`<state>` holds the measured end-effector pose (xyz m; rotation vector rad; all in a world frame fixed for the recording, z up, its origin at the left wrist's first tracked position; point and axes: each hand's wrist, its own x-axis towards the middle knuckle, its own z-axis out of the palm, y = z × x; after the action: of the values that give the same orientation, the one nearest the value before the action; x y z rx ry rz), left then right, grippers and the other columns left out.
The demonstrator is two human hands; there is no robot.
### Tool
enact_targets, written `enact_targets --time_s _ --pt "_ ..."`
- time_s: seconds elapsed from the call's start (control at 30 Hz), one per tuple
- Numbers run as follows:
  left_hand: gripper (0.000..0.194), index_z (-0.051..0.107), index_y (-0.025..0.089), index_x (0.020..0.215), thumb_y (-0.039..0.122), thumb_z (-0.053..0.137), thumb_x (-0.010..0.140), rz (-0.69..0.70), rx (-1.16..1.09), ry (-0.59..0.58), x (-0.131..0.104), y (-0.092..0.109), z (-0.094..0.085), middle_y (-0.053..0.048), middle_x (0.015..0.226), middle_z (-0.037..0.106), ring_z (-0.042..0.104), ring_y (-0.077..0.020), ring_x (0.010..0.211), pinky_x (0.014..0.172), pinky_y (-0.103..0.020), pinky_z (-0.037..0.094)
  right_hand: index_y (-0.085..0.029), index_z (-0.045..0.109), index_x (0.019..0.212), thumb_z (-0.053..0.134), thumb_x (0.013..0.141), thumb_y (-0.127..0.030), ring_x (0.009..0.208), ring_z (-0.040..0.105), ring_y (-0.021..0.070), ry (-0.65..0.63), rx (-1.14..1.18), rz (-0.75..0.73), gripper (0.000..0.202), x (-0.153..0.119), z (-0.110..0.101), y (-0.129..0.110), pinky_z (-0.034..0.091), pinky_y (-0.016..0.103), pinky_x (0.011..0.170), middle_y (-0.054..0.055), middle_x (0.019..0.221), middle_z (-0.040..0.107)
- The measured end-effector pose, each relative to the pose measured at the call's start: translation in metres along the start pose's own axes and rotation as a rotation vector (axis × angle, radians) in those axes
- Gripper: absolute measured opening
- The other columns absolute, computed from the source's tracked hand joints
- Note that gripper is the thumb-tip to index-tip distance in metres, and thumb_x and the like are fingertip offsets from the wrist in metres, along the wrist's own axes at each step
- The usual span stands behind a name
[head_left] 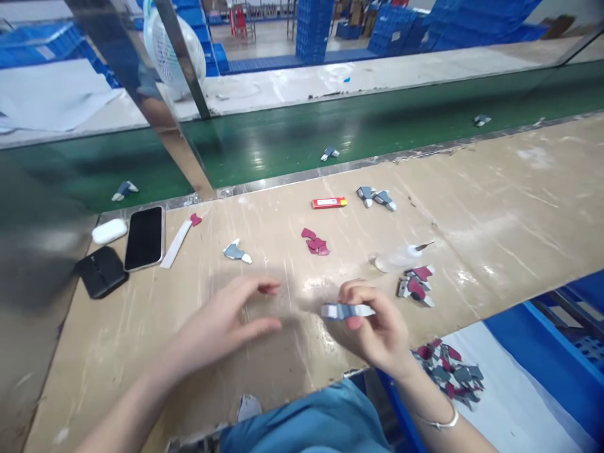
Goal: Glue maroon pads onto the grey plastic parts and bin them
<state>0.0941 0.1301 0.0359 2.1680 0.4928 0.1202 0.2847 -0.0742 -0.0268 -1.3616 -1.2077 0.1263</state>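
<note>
My right hand (372,321) pinches a small grey-and-white moulded piece (346,311) above the table. To its left, my left hand (248,314) hovers with thumb and fingers apart and nothing between them. Beyond it lies a similar grey-and-white part (236,251). Several flat dark-red pieces (316,242) rest in a loose group past both hands. Right of my right hand are a small pile of grey parts with dark-red pieces (417,284) and a clear bottle with a thin needle tip (399,258).
At the left are a phone (145,238), a white case (109,231), a black case (101,272) and a white strip (176,244). A red lighter-like object (329,202) lies mid-table. Behind runs a green belt (264,148) carrying several parts. A blue crate (547,365) stands low right.
</note>
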Motion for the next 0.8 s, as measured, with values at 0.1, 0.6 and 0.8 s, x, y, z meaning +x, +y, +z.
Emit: enact_targets --time_s 0.1,0.6,0.8 --pt "0.031 0.074 0.024 0.109 0.051 0.064 0.096 0.02 0.23 0.038 0.061 -0.013 -0.03 -0.009 0.115 0.082 0.079 -0.0298 0.108 0.1 -0.047 0.064 -0.024 0.065 0.098 0.063 0.107 -0.039 0.076 0.069 0.0189 0.129 -0.142 0.032 0.018 -0.004 -0.035 0.017 0.059 0.032 0.068 0.004 0.083 0.068" --pt "0.067 0.055 0.016 0.151 0.039 0.069 0.089 0.034 0.45 0.133 0.366 -0.024 -0.011 -0.012 0.172 0.042 0.029 -0.043 0.16 0.133 -0.065 0.014 -0.025 0.08 0.114 0.08 0.097 -0.025 0.076 0.081 0.0224 0.199 -0.537 -0.05 0.017 -0.04 -0.097 0.02 0.068 0.035 0.067 0.005 0.088 0.084" --pt "0.065 0.057 0.01 0.147 0.045 0.071 0.094 0.013 0.421 0.102 0.375 -0.033 -0.03 -0.012 0.163 0.053 0.036 -0.0393 0.154 0.134 -0.065 0.014 -0.029 0.079 0.123 0.074 0.096 -0.012 0.087 0.079 0.0227 0.114 -0.787 0.018 0.032 -0.06 -0.107 0.022 0.064 0.038 0.074 0.006 0.104 0.086"
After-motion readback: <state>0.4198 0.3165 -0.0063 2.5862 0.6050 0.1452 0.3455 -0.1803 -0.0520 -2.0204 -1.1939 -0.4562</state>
